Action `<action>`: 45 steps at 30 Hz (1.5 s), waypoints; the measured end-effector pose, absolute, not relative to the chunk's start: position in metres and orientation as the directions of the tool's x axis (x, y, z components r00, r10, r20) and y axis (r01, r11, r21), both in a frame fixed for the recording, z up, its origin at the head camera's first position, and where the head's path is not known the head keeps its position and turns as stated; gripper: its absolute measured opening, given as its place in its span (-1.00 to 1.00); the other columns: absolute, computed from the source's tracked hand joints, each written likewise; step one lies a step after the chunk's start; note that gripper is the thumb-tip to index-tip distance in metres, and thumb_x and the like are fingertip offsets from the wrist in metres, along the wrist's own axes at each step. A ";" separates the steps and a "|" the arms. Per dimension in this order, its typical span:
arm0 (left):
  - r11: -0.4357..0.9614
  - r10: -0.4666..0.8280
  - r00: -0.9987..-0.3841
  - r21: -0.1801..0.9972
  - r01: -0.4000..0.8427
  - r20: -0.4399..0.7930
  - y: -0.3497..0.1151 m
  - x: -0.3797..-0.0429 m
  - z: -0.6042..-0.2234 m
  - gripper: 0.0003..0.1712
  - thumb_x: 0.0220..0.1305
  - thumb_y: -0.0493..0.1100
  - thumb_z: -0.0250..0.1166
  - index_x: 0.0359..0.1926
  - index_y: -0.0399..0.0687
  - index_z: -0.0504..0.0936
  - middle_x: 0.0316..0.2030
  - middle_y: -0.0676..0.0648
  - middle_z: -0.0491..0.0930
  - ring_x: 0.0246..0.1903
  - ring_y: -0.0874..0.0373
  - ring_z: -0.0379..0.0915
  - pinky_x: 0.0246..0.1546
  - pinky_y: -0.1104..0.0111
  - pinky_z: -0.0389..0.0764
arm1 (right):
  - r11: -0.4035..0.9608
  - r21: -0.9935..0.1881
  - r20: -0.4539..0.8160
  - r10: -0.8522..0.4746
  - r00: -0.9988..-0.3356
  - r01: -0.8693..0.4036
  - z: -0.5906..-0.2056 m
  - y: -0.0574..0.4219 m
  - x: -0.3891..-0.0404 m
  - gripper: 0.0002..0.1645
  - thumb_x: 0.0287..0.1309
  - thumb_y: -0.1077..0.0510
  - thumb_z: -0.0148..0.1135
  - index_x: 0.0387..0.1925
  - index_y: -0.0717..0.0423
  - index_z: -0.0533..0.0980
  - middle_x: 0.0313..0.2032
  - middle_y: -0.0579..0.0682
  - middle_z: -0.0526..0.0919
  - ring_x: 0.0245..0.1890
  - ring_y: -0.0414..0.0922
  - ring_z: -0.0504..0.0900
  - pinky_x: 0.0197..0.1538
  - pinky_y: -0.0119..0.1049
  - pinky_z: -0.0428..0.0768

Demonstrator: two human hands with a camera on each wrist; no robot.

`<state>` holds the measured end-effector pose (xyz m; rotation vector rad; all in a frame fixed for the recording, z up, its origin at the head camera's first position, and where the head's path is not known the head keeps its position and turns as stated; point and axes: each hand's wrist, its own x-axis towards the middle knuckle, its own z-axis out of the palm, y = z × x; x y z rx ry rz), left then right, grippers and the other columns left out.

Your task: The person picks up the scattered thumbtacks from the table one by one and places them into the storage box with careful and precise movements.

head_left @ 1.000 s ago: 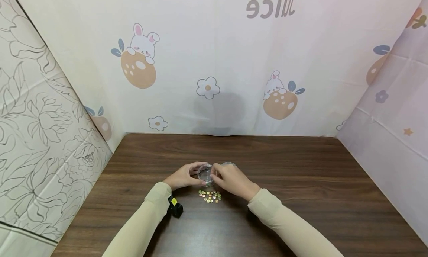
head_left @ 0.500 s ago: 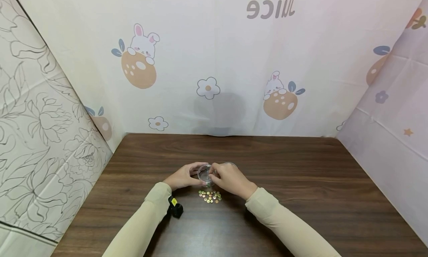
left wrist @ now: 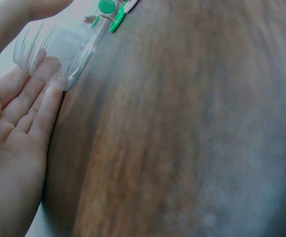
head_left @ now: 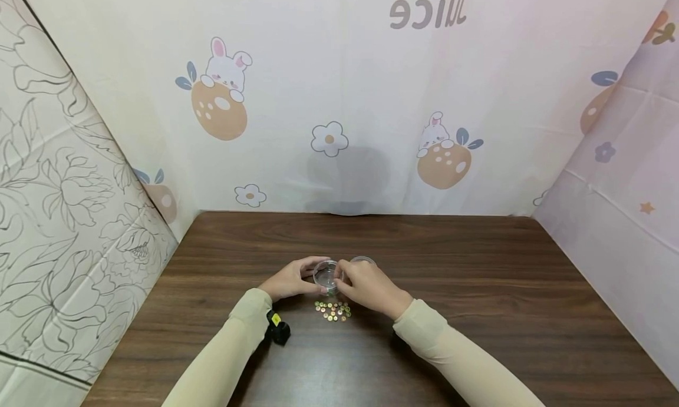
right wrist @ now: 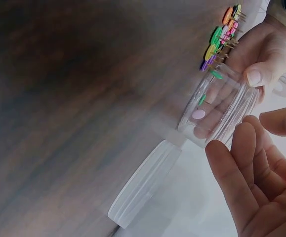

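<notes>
My left hand (head_left: 292, 279) holds a clear round plastic jar (head_left: 325, 276) by its side, thumb on the near side and fingers round the far side. Over the jar's right rim, my right hand (head_left: 368, 284) has its fingertips at the mouth. In the right wrist view its thumb and fingers stand slightly apart, with nothing visible between them. A pink thumbtack (right wrist: 198, 114) and a green one show inside the jar. Several coloured thumbtacks (right wrist: 216, 35) lie on the table in front of it, pins up.
A clear shallow lid (right wrist: 145, 185) lies on the wooden table (head_left: 477, 265) behind my right hand, partly hidden in the head view. A black wrist camera (head_left: 279, 329) sits under my left wrist. Patterned cloth hangs along the table's back and sides.
My right hand has dipped slightly left over the jar, then drawn back a little to the right. My left hand and the jar have stayed in place.
</notes>
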<state>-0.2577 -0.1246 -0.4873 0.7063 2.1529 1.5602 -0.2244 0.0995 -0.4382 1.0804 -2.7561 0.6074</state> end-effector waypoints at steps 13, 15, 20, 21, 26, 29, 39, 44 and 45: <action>0.241 0.613 -0.789 0.944 0.226 0.032 -0.124 -0.249 -0.469 -0.17 0.05 -0.21 0.41 0.33 -0.20 0.24 0.26 -0.21 0.31 0.20 -0.05 0.23 0.16 -0.06 0.35 | 0.660 -0.361 0.178 -0.644 -0.744 -0.659 -0.441 0.107 -0.218 -0.93 0.15 0.11 0.17 -0.43 -0.10 0.48 -0.66 -0.32 0.44 -0.69 -0.41 0.36 -0.64 -0.47 0.41; 0.240 0.618 -0.786 0.946 0.218 0.024 -0.124 -0.249 -0.467 -0.17 0.05 -0.22 0.41 0.33 -0.19 0.24 0.26 -0.22 0.31 0.21 -0.06 0.22 0.18 -0.07 0.33 | 0.656 -0.356 0.170 -0.655 -0.736 -0.666 -0.443 0.109 -0.217 -0.92 0.13 0.13 0.18 -0.45 -0.11 0.47 -0.68 -0.33 0.43 -0.69 -0.41 0.36 -0.65 -0.48 0.40; 0.235 0.625 -0.780 0.953 0.192 0.003 -0.124 -0.249 -0.466 -0.16 0.04 -0.22 0.41 0.34 -0.16 0.24 0.27 -0.23 0.30 0.22 -0.06 0.21 0.21 -0.06 0.29 | 0.613 -0.364 0.162 -0.700 -0.696 -0.701 -0.446 0.112 -0.216 -0.90 0.10 0.18 0.21 -0.48 -0.06 0.49 -0.72 -0.31 0.40 -0.72 -0.43 0.31 -0.65 -0.50 0.37; 0.234 0.626 -0.780 0.954 0.189 0.001 -0.125 -0.250 -0.467 -0.16 0.05 -0.22 0.41 0.34 -0.16 0.24 0.28 -0.23 0.29 0.22 -0.05 0.20 0.21 -0.06 0.29 | 0.606 -0.366 0.154 -0.709 -0.688 -0.706 -0.446 0.112 -0.216 -0.91 0.10 0.19 0.22 -0.48 -0.05 0.50 -0.72 -0.31 0.39 -0.72 -0.43 0.30 -0.65 -0.50 0.36; 0.232 0.627 -0.779 0.955 0.185 -0.001 -0.125 -0.250 -0.467 -0.16 0.05 -0.22 0.41 0.34 -0.15 0.23 0.28 -0.22 0.29 0.23 -0.05 0.19 0.22 -0.05 0.28 | 0.592 -0.372 0.107 -0.737 -0.667 -0.715 -0.446 0.114 -0.216 -0.92 0.10 0.19 0.24 -0.47 -0.01 0.53 -0.72 -0.29 0.38 -0.73 -0.42 0.27 -0.63 -0.50 0.34; 0.228 0.627 -0.779 0.956 0.182 -0.001 -0.125 -0.250 -0.467 -0.15 0.04 -0.22 0.41 0.34 -0.15 0.23 0.28 -0.22 0.29 0.23 -0.05 0.19 0.23 -0.05 0.28 | 0.596 -0.361 0.100 -0.740 -0.665 -0.717 -0.446 0.113 -0.217 -0.92 0.10 0.20 0.24 -0.48 -0.01 0.53 -0.71 -0.28 0.39 -0.72 -0.41 0.29 -0.63 -0.50 0.35; 0.239 0.624 -0.782 0.951 0.195 0.004 -0.125 -0.248 -0.466 -0.15 0.03 -0.21 0.42 0.34 -0.16 0.24 0.28 -0.21 0.29 0.22 -0.04 0.20 0.23 -0.05 0.28 | 0.620 -0.321 0.077 -0.736 -0.672 -0.716 -0.445 0.110 -0.216 -0.83 0.03 0.24 0.24 -0.58 -0.03 0.47 -0.71 -0.27 0.36 -0.70 -0.40 0.28 -0.63 -0.50 0.34; 0.232 0.624 -0.782 0.953 0.195 0.008 -0.126 -0.247 -0.466 -0.17 0.04 -0.24 0.41 0.33 -0.17 0.25 0.28 -0.22 0.29 0.22 -0.05 0.20 0.22 -0.04 0.29 | 0.623 -0.299 0.085 -0.737 -0.671 -0.723 -0.445 0.108 -0.215 -0.77 -0.01 0.26 0.24 -0.65 -0.06 0.43 -0.72 -0.30 0.32 -0.71 -0.41 0.25 -0.64 -0.51 0.30; 0.232 0.623 -0.782 0.953 0.196 0.009 -0.126 -0.247 -0.466 -0.17 0.04 -0.24 0.41 0.33 -0.17 0.25 0.27 -0.22 0.30 0.22 -0.05 0.21 0.22 -0.04 0.30 | 0.623 -0.297 0.088 -0.737 -0.670 -0.724 -0.445 0.108 -0.215 -0.76 -0.01 0.26 0.23 -0.66 -0.06 0.43 -0.72 -0.30 0.32 -0.71 -0.41 0.25 -0.65 -0.51 0.30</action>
